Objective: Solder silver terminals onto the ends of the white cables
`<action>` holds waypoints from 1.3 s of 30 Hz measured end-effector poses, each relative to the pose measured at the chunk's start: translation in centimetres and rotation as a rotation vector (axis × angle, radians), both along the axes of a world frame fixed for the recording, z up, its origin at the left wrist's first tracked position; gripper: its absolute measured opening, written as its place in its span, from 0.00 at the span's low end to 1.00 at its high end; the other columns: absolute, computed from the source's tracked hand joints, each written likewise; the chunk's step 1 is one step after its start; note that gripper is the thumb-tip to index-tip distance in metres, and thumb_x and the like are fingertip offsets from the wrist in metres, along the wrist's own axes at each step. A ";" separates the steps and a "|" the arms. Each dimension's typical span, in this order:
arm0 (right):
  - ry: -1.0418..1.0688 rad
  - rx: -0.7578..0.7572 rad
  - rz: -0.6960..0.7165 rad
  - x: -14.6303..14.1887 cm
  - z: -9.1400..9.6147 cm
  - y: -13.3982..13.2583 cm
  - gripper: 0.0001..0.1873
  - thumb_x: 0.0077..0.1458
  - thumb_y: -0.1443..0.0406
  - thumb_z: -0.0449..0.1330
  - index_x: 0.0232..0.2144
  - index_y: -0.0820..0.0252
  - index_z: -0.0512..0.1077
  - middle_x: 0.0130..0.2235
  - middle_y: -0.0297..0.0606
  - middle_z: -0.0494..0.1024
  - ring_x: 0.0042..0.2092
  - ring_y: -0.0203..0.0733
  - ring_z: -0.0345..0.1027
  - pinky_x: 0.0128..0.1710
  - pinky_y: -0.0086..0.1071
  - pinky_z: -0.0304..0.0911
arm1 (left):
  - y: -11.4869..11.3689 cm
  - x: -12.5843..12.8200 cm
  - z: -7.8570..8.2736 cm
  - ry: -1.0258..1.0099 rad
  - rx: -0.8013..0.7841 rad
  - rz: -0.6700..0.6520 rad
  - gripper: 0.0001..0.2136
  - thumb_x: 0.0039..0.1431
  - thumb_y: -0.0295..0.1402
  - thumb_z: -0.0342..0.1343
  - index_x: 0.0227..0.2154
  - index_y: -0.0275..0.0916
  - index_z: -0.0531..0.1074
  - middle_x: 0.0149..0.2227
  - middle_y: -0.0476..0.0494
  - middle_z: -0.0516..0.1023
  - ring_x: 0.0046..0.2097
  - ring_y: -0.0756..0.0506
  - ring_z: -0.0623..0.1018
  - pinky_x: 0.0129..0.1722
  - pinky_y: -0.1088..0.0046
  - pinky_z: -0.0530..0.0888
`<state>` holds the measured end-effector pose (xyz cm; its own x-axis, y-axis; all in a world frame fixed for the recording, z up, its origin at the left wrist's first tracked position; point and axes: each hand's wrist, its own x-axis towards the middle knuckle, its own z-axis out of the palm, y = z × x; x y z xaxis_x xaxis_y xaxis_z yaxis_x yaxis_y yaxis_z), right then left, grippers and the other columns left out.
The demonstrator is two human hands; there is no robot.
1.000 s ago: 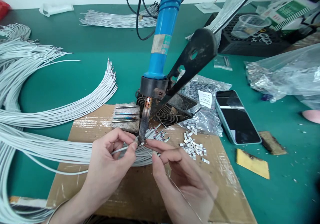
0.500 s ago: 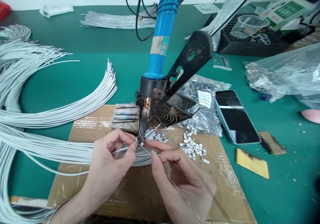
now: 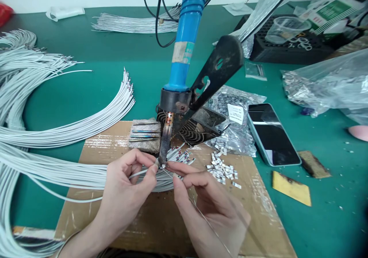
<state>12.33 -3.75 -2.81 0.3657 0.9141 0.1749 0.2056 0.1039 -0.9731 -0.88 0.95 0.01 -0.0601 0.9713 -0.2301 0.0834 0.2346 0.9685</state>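
A blue-handled soldering iron (image 3: 188,28) is fixed in a black stand arm (image 3: 220,70), its dark tip pointing down between my hands. My left hand (image 3: 129,181) pinches the end of a white cable (image 3: 140,173) right at the tip. Between thumb and fingers of my right hand (image 3: 209,204) runs a thin solder wire (image 3: 205,217), its end reaching a small white piece (image 3: 163,166) at the iron. Fingertips partly hide the joint. Behind my hands lies a bundle of white cables (image 3: 86,171) with stripped coloured ends. Small white-and-silver pieces (image 3: 221,168) form a pile to the right.
A cardboard sheet (image 3: 161,219) lies under my hands. Behind are a block with metal rods (image 3: 145,135) and a coiled iron holder (image 3: 192,131). To the right are a plastic bag (image 3: 230,97), phone (image 3: 276,135) and yellow sponge (image 3: 291,188). More cable bundles (image 3: 94,124) curve in from the left.
Almost nothing differs. My right hand has shifted very slightly, and both hands stay at the iron's tip with cable and solder.
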 end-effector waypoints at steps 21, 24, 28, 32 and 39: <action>-0.013 0.008 -0.016 0.0 0.0 0.1 0.09 0.60 0.69 0.68 0.28 0.55 0.74 0.41 0.36 0.88 0.38 0.41 0.83 0.44 0.33 0.78 | 0.0 0.0 0.1 0.001 0.012 0.002 0.06 0.49 0.25 0.67 0.22 0.38 0.76 0.29 0.48 0.83 0.32 0.51 0.82 0.31 0.84 0.75; -0.011 0.023 -0.010 0.0 0.0 0.1 0.09 0.59 0.69 0.68 0.28 0.54 0.75 0.41 0.35 0.88 0.37 0.39 0.83 0.43 0.32 0.78 | -0.1 -0.1 0.1 0.002 0.018 0.008 0.05 0.49 0.25 0.67 0.22 0.38 0.77 0.30 0.47 0.84 0.33 0.50 0.82 0.33 0.83 0.76; -0.004 0.024 -0.012 0.0 0.0 0.1 0.09 0.59 0.69 0.68 0.28 0.54 0.75 0.40 0.36 0.88 0.38 0.40 0.83 0.43 0.33 0.78 | -0.2 -0.2 -0.2 -0.008 0.021 0.007 0.06 0.50 0.26 0.67 0.22 0.38 0.77 0.30 0.48 0.84 0.33 0.51 0.82 0.33 0.84 0.76; 0.007 0.017 -0.008 -0.1 -0.1 0.1 0.09 0.60 0.69 0.68 0.28 0.54 0.75 0.41 0.35 0.88 0.40 0.40 0.84 0.44 0.32 0.77 | 0.0 -0.2 -0.3 0.003 0.015 0.000 0.05 0.49 0.26 0.67 0.22 0.38 0.77 0.30 0.48 0.83 0.33 0.51 0.82 0.32 0.85 0.75; 0.016 0.003 0.006 0.1 -0.5 0.1 0.09 0.60 0.69 0.67 0.28 0.55 0.75 0.41 0.38 0.88 0.42 0.43 0.84 0.44 0.34 0.78 | -0.1 -0.3 -0.2 0.010 0.016 -0.019 0.06 0.51 0.27 0.67 0.22 0.38 0.77 0.30 0.48 0.82 0.32 0.51 0.81 0.31 0.84 0.75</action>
